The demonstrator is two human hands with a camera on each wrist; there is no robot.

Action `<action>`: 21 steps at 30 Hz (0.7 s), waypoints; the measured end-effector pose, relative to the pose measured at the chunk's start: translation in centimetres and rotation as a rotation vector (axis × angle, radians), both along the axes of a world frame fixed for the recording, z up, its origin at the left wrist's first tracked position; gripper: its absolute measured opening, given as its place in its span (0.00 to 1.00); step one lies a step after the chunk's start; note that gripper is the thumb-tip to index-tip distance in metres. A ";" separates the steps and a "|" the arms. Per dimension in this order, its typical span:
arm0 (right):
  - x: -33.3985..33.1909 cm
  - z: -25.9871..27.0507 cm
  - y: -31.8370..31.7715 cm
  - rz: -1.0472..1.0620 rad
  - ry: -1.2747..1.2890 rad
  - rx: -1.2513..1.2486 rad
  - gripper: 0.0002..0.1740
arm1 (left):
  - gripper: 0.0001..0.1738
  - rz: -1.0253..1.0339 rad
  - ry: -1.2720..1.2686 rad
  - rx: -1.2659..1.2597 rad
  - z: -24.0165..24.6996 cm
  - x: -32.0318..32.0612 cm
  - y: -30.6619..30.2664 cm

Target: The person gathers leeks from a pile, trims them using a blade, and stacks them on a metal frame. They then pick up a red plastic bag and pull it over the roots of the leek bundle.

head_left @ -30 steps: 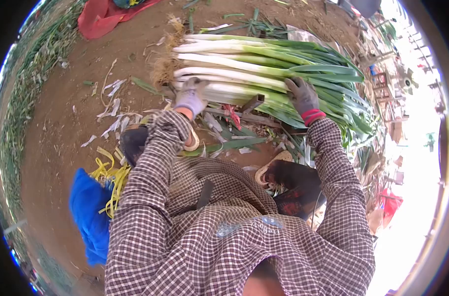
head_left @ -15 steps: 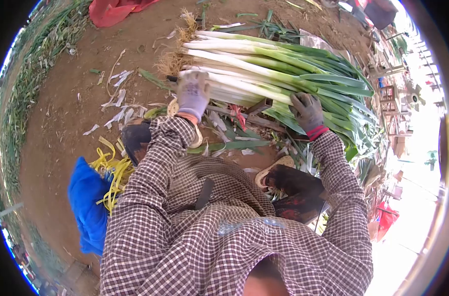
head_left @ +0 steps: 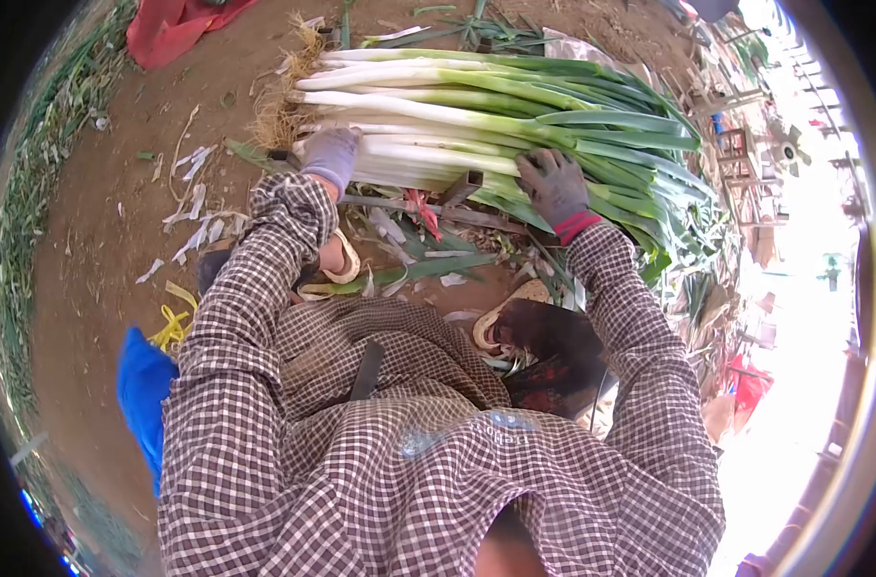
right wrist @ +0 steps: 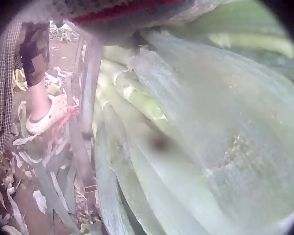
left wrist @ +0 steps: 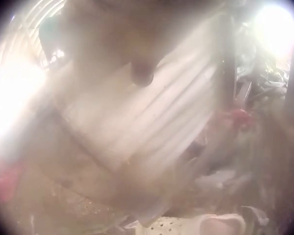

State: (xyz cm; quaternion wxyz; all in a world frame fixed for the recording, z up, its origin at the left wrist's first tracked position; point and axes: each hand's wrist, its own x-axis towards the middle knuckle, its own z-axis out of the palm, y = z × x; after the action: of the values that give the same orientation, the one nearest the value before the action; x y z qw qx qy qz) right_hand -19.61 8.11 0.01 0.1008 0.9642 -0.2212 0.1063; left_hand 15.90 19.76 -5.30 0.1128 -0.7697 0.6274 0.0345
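Note:
A thick row of large green onions [head_left: 428, 101], white stalks and roots at the left, green leaves at the right, lies across a low metal frame [head_left: 462, 189] in the head view. At the root end, my gloved left hand [head_left: 330, 159] rests against the nearest white stalks, its fingers mostly hidden. The left wrist view is hazy and shows a dark fingertip over the white stalks [left wrist: 161, 115]. My right hand [head_left: 555, 188], in a grey glove with a red cuff, lies with spread, slightly bent fingers where the stalks turn green. Broad leaves [right wrist: 225, 127] fill the right wrist view.
Leaf scraps and peelings [head_left: 202, 236] litter the soil. A red strip [head_left: 424, 213] hangs by the frame near the person's shoes [head_left: 342, 260]. A blue cloth [head_left: 145, 385] and yellow ties [head_left: 172, 327] lie at the left. Red fabric [head_left: 174, 29] lies at the far left.
My left hand lifted a little, turned over the stalk ends and settled lower at the root end. The right hand stays on the near green part. The head view has shifted.

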 end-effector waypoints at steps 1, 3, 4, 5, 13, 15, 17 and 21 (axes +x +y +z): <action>0.0 0.0 0.2 -0.013 0.008 -0.004 0.17 | 0.14 -0.026 -0.063 0.076 -0.2 -1.0 -0.7; 0.0 -0.3 0.5 -0.045 0.029 -0.014 0.18 | 0.15 -0.084 -0.188 0.222 0.5 -4.7 -1.8; 0.0 -0.5 0.3 -0.041 0.047 -0.011 0.19 | 0.14 -0.167 -0.167 -0.080 -0.8 -6.5 -1.7; 0.2 -0.6 0.2 -0.052 0.062 -0.003 0.19 | 0.13 -0.128 -0.178 -0.068 -0.7 -7.2 -2.2; -5.4 5.1 2.7 -0.414 0.149 0.037 0.29 | 0.11 -0.123 -0.294 -0.053 -2.7 -7.4 -3.1; -9.6 5.7 1.8 -0.351 0.167 0.000 0.34 | 0.11 -0.130 -0.336 -0.049 -2.8 -8.2 -2.8; -11.3 6.9 1.5 -0.325 0.203 -0.143 0.36 | 0.11 -0.139 -0.367 -0.016 -2.5 -7.9 -2.9; -12.2 10.5 -0.8 -0.496 0.382 0.018 0.43 | 0.11 -0.192 -0.435 -0.070 -2.6 -7.6 -2.5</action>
State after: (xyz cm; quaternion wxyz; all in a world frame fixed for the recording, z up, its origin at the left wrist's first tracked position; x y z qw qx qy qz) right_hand -31.81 7.31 10.54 0.1549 0.8840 -0.4279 -0.1068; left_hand 8.26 17.28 -7.93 0.2216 -0.6991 0.6595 -0.1648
